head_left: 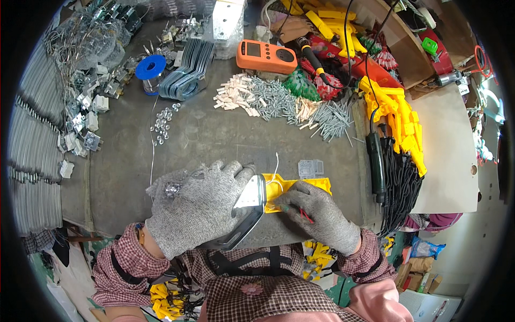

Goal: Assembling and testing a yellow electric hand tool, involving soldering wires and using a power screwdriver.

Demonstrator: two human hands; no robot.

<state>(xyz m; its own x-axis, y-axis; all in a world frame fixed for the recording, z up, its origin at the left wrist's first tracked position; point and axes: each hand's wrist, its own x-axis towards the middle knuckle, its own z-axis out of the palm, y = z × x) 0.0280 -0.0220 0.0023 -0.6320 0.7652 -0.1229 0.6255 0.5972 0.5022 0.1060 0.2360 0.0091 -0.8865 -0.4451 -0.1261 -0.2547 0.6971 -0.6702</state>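
Both my hands wear grey knitted gloves. My left hand [193, 209] is closed over a device with a bright metal plate [251, 194] and a black frame [241, 231]. Clear bubble wrap [161, 185] with something shiny inside shows beside that hand. A yellow plastic handle shell [320, 183] extends right from the metal plate, its hollow side up. From the shell rises a white wire [277, 163]. The fingers of my right hand [316, 212] are pinched at the shell's near edge. Thin red bits [306, 216] stick out by them; what the fingertips grip is hidden.
A small clear plastic piece [311, 168] lies beyond the shell. Farther back are piles of screws [332, 119], an orange meter [266, 56], a blue spool [151, 67] and bent metal bars [188, 72]. Yellow shells [399, 115] and black cords [399, 188] lie right; stacked metal parts [35, 150] stand left.
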